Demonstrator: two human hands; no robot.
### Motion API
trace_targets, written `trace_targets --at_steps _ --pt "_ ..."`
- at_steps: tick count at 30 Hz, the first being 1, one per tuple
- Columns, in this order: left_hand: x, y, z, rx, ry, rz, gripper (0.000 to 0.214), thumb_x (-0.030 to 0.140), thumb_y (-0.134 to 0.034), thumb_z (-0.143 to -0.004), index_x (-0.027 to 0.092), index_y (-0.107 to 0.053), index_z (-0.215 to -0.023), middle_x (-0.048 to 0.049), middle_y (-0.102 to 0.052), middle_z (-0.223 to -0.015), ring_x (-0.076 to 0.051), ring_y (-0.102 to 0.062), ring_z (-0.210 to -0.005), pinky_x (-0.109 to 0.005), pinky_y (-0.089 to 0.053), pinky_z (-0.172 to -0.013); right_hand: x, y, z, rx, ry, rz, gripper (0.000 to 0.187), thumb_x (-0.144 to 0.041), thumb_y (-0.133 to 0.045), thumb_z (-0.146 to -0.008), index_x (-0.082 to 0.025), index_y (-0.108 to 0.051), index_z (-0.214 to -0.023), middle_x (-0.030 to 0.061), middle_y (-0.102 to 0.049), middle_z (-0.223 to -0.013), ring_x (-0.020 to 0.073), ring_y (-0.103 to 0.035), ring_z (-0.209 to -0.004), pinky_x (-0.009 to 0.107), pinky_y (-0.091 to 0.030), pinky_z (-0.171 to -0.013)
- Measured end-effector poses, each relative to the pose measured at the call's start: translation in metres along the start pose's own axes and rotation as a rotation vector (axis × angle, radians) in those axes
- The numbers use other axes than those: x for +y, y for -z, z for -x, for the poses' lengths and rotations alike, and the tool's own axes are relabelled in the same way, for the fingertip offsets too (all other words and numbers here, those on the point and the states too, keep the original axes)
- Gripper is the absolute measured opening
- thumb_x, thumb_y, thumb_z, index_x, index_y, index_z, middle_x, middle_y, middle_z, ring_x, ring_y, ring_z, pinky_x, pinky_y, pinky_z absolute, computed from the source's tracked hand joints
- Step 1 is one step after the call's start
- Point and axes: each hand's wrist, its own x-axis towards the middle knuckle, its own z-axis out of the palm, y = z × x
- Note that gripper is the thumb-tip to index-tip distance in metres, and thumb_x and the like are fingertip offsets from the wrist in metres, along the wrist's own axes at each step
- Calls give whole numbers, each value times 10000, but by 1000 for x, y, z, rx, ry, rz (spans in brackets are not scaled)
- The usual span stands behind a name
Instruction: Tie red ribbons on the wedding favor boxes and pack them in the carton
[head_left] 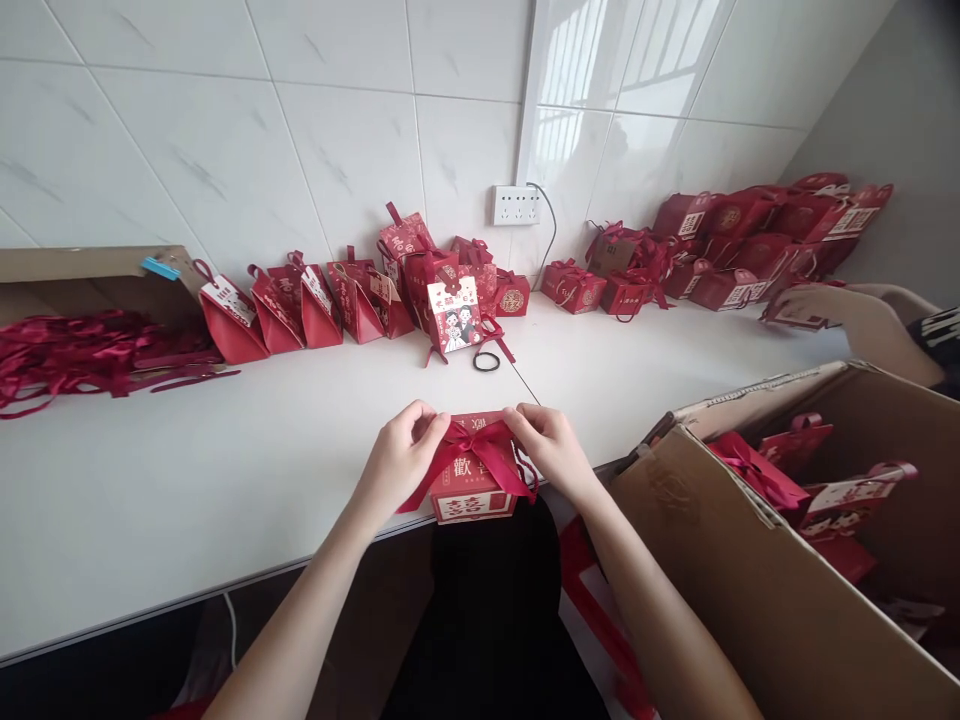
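A red gift box (474,505) with gold and white characters sits at the front edge of the white table, right before me. Across its top lies a dark red ribbon bow (471,438) with tails hanging at both sides. My left hand (405,450) pinches the bow's left loop between thumb and fingers. On the other side, my right hand (551,440) pinches the right loop. Both hands are closed at the height of the box's top. Part of the ribbon is hidden behind my fingers.
An open cardboard box (697,500) with several red gift boxes stands at right. Along the wall are red boxes (322,305), a black hair tie (486,361) and a power socket (516,206). Loose ribbons (67,350) lie left. Another person's hand (802,302) holds a box at far right.
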Motion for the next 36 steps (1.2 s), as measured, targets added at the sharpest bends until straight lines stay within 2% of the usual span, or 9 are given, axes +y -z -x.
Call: trace_targets --at_steps 6,12,16,19,23,25,27,30,36 --pt "1 -14 23 162 154 141 384 459 -442 -854 214 -301 -595 56 -303 -516 -102 -324 -466 -209 -278 -430 8 -12 16 35 -101 -296 477 -577 -511 -792 -214 -307 -560 -64 -293 -516 75 -256 -466 224 -231 -449" --pt "-6 -25 22 173 184 312 381 415 -461 -846 212 -263 -591 56 -260 -537 -93 -283 -472 -206 -257 -426 16 -19 13 -26 -293 -538 422 -573 -548 -756 -214 -378 -615 -55 -368 -541 95 -337 -468 243 -323 -489" --pt "-17 -14 17 48 174 378 389 435 -487 -837 203 -293 -591 58 -282 -549 -83 -297 -483 -201 -270 -448 15 -8 21 -49 -265 -393 444 -607 -508 -784 -208 -388 -631 -61 -334 -546 91 -312 -480 234 -275 -487" --pt "-20 5 15 -76 143 289 364 507 -467 -846 199 -426 -656 53 -376 -562 -96 -384 -511 -211 -349 -495 10 6 42 0 -179 -157 467 -610 -382 -860 -200 -408 -638 -46 -364 -562 110 -362 -541 241 -295 -538" --pt "-11 23 11 -32 -51 37 261 463 -489 -857 216 -572 -874 -6 -586 -856 -162 -567 -835 -294 -466 -800 -1 11 66 -109 -179 72 499 -607 -347 -879 -197 -378 -597 -38 -353 -564 107 -322 -539 243 -258 -512" --pt "-5 23 5 -89 -216 -72 210 404 -504 -861 245 -613 -944 -22 -581 -1058 -187 -545 -1037 -340 -420 -952 -5 8 70 -120 -168 98 491 -596 -389 -868 -199 -346 -583 -49 -296 -560 96 -264 -522 242 -227 -490" --pt "-1 19 -1 -212 -319 -145 196 371 -498 -869 272 -639 -964 -20 -546 -1175 -200 -503 -1146 -364 -395 -1006 -8 5 69 -100 -153 97 471 -566 -420 -865 -196 -360 -581 -52 -277 -559 92 -242 -520 241 -215 -483" --pt "2 13 -6 -298 -337 -191 187 360 -494 -874 270 -647 -929 -16 -530 -1234 -213 -497 -1174 -398 -394 -1018 -8 2 66 -83 -135 58 442 -520 -445 -863 -194 -372 -575 -51 -298 -553 90 -248 -521 239 -217 -484" --pt "0 4 -5 -277 -296 -83 112 296 -529 -833 230 -619 -832 -13 -568 -1161 -187 -565 -1072 -353 -430 -967 -3 4 64 -143 -140 -101 448 -545 -476 -827 -195 -372 -567 -47 -327 -551 88 -246 -527 232 -221 -487"
